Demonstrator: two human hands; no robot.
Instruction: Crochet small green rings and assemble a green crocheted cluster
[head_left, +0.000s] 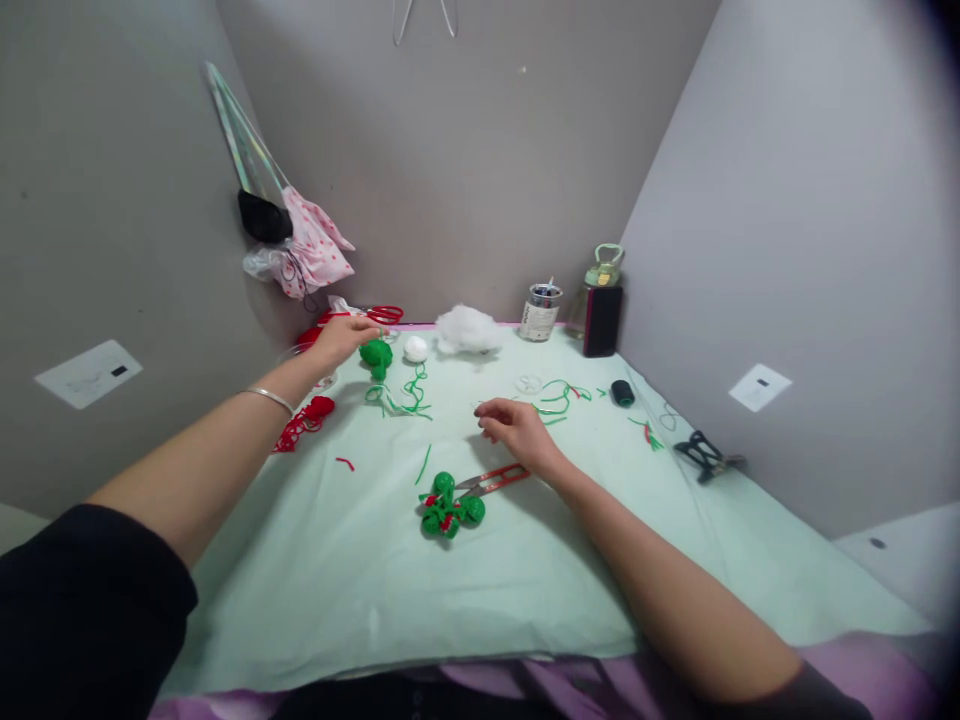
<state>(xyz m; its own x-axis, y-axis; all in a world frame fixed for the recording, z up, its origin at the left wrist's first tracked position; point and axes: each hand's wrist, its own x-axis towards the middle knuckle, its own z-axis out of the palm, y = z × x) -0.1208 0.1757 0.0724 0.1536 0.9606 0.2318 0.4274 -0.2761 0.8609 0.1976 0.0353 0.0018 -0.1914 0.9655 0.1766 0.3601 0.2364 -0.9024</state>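
My left hand [358, 335] reaches to the back left, its fingers pinched together just above a green yarn ball [376, 355]; what lies between the fingertips is too small to make out. My right hand [516, 428] hovers over the middle of the cloth, fingers loosely curled, with nothing visible in them. Under its wrist side lie small scissors with orange handles [504, 478], blades pointing left. The blade tips reach a green and red crocheted piece [448, 508] with several round lobes. A white yarn ball [415, 349] sits right of the green one.
White stuffing [469, 331], a pen cup [540, 313], a bottle [606, 266] and a dark phone [603, 321] stand along the back. Red yarn [304, 420] lies left. Green scraps [559, 398], a black spool [622, 393] and a black clip [707, 457] lie right.
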